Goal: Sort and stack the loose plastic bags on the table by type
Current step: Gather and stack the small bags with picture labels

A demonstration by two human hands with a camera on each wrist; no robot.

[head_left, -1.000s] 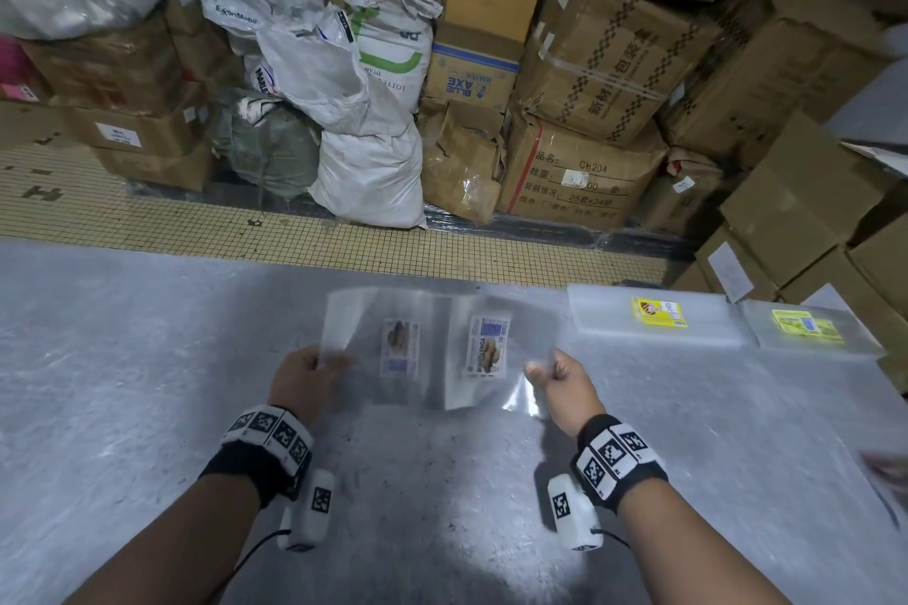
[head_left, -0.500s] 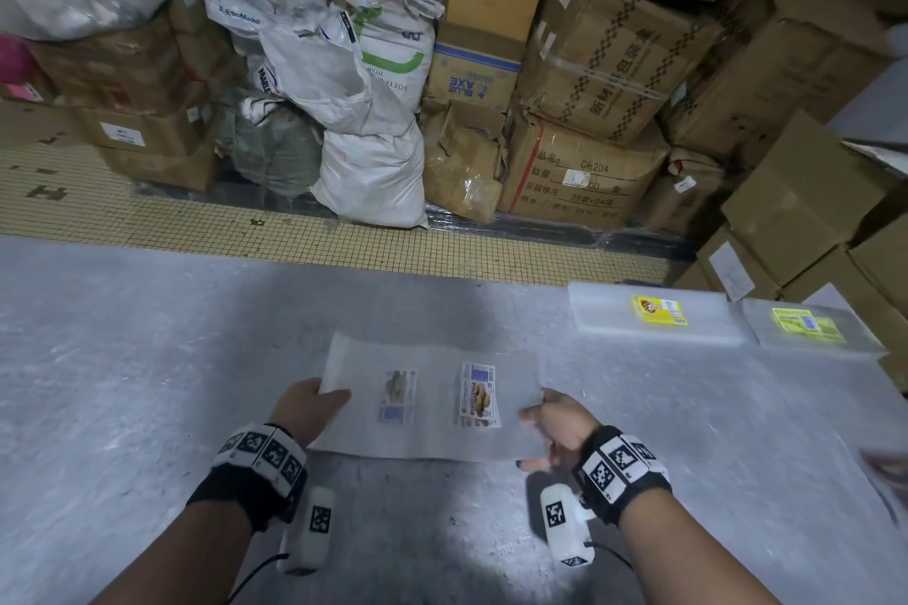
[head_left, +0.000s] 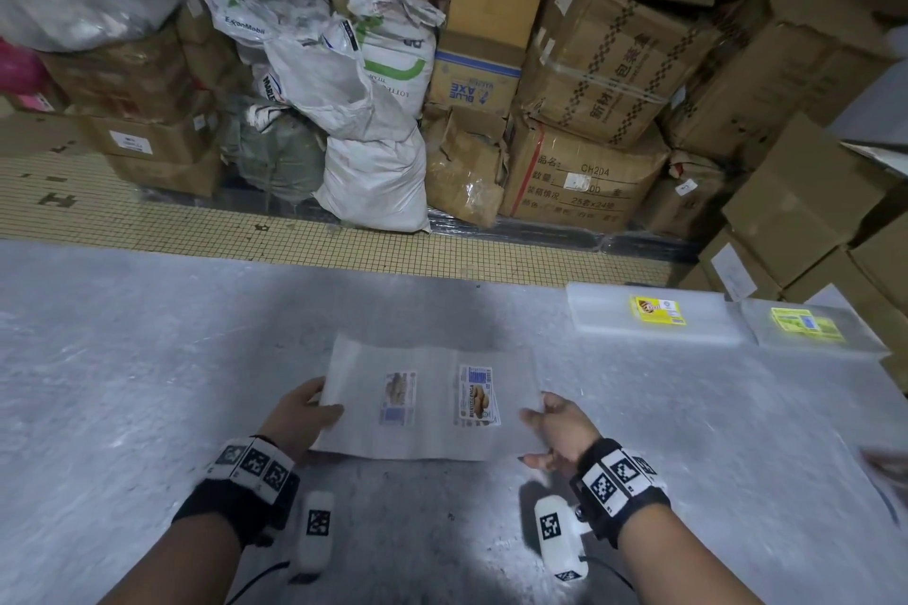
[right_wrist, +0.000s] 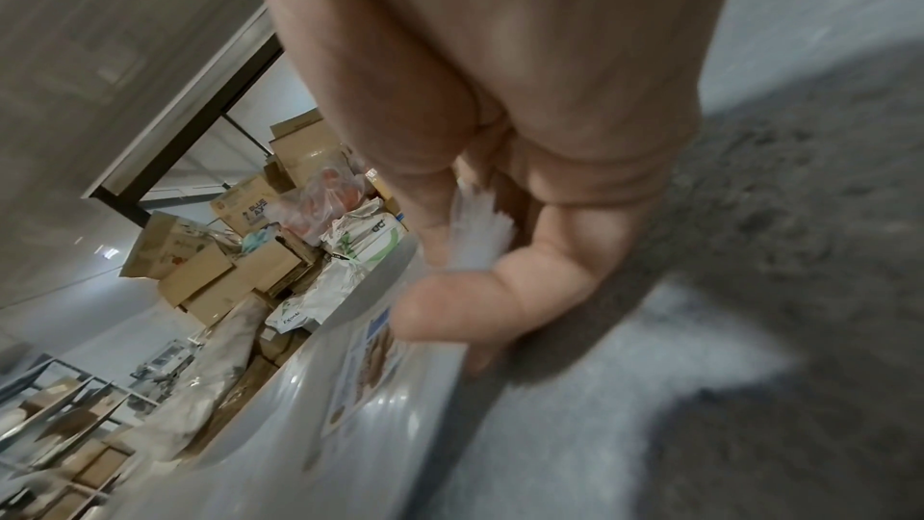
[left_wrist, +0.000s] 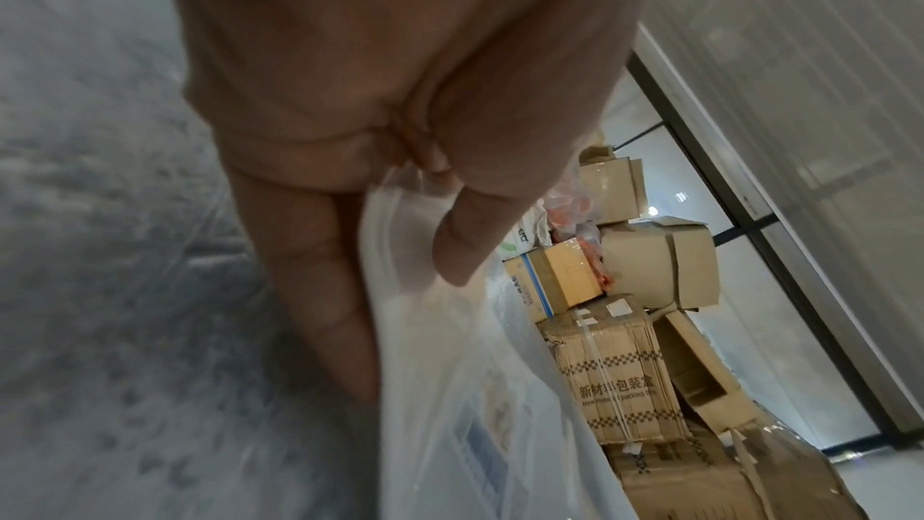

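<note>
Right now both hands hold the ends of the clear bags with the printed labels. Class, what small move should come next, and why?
Probably carry the bags right to start a new pile beside the two stacks. The left hand and right hand each pinch an end, and the stacks carry yellow labels, unlike the held bags' biscuit labels.

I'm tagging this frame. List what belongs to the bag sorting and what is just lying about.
Job: clear bags held by left hand and right hand; yellow-label stack; second stack; table.

Lying about: cardboard boxes; white sacks.
</note>
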